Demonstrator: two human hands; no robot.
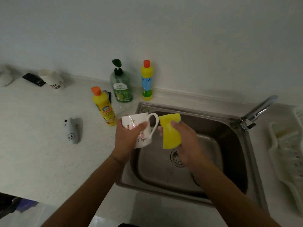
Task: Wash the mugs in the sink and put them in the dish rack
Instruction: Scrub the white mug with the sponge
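Pale speckled surface [41,145] runs under a white wall, with a steel sink [218,128] set into it. Over the sink's 9 o'clock rim, the left hand [126,136] has its grip wrapped around a white floral mug [141,118], handle toward 3 o'clock. Just beside it, the right hand [185,141] pinches a folded yellow sponge [171,133]. Three detergent bottles [104,107] stand at 11 o'clock; a white dish rack [288,149] sits at 3 o'clock.

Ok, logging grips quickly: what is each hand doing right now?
Left hand: grips the mug by its body.
Right hand: holds the sponge.
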